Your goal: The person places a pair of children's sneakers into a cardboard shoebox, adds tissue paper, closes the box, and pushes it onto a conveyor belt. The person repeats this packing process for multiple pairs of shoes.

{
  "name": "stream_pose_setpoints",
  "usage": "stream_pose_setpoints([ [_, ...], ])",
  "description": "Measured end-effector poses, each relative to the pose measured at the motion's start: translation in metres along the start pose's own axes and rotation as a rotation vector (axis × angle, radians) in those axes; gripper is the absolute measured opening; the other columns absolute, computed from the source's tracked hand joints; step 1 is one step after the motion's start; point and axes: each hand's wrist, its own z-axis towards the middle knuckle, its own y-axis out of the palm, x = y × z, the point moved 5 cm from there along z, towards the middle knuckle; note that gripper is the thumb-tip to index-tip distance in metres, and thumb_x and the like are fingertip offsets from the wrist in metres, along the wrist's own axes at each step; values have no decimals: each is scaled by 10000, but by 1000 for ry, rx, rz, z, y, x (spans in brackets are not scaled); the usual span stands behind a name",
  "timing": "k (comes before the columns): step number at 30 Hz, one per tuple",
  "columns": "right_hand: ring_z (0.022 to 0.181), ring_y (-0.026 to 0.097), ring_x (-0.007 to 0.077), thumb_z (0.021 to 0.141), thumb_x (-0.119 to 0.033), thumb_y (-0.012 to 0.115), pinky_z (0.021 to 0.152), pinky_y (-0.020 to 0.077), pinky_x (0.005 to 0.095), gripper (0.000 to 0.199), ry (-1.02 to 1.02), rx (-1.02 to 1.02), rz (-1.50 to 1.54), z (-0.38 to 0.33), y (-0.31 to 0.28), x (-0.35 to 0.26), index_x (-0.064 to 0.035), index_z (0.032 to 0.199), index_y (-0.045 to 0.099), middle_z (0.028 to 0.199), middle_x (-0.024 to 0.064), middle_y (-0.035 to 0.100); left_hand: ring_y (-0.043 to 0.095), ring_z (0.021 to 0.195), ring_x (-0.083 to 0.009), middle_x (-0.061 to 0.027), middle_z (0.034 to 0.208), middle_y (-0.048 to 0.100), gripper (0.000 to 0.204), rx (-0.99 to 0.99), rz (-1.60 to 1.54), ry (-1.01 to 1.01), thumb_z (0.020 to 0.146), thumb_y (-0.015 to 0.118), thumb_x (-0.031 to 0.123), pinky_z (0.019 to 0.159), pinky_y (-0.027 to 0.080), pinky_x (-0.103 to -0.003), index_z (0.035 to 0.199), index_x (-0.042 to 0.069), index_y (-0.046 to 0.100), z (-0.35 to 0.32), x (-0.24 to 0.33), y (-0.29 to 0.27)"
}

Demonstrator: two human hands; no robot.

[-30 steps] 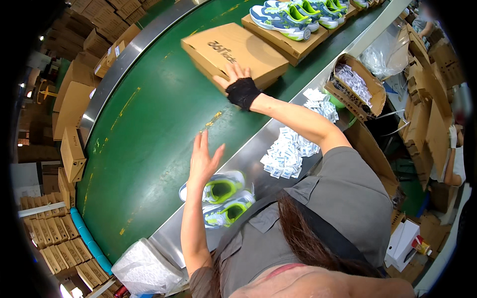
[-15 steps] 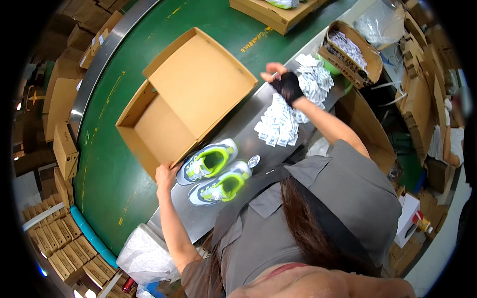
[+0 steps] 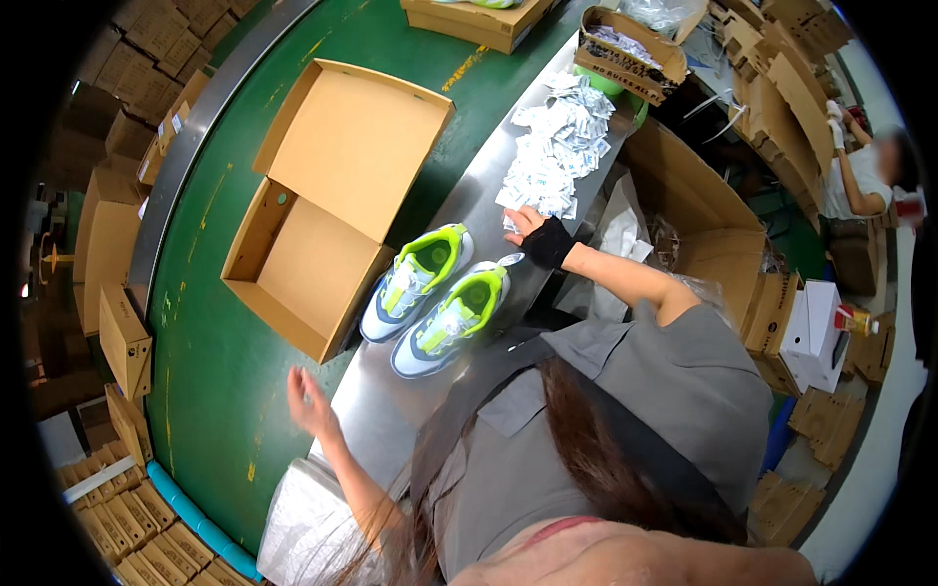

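Observation:
A pair of grey-and-white sneakers with lime-green linings stands side by side on the metal ledge: a left shoe and a right shoe. My right hand, in a black fingerless glove, is at the near end of a heap of small white desiccant sachets, its fingers closed around a sachet at the edge. My left hand hovers over the green surface, fingers apart, holding nothing. Just beyond it lies a brown shoebox with its lid folded back and nothing visible inside.
Another shoebox with shoes sits at the far end of the green conveyor. A carton of sachets stands beyond the heap. To my right is a large open carton; a co-worker is farther right. Stacked boxes line the left.
My left hand has let go of the shoebox's near corner and drawn away. My right hand has come from the heap's far side to its near end, close to the shoes.

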Motion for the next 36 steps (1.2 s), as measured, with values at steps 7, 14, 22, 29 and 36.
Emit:
stream_pose_setpoints([
  [7,827,561,313,801,-118,538,730,456,352,257,1,420,167,51,-58,-64,-20,1038,542,939,157,574,592,891,-255,-187,1007,585,337,472,12,-468,920,413,205,743,500,-326,1111,-54,514,-126,-185,-167],
  [14,734,582,144,799,-179,628,695,467,253,375,0,53,884,152,-30,-209,-12,1115,514,842,73,609,467,1059,-412,-292,1081,523,571,104,687,-691,841,502,410,940,351,-430,1129,-83,492,-314,-386,-237],
  [22,717,596,97,835,-210,591,676,466,216,254,63,-151,1005,197,-24,-252,8,965,586,767,46,624,234,1266,-348,-130,1375,305,540,138,704,-1079,852,394,504,918,197,-644,1286,184,421,-265,-259,-209],
  [29,739,536,119,785,-174,627,693,429,257,200,-61,217,720,165,-59,-159,-34,928,609,783,35,601,541,805,-331,-151,884,610,339,676,903,-948,873,443,305,709,421,-419,891,13,615,-288,-267,-270],
  [36,897,573,269,718,-105,613,830,432,338,352,108,-34,284,72,35,32,-39,1059,558,1003,135,591,561,727,-309,-150,811,601,259,1109,622,-488,879,458,213,695,439,-357,904,-13,582,-179,-124,-334],
])
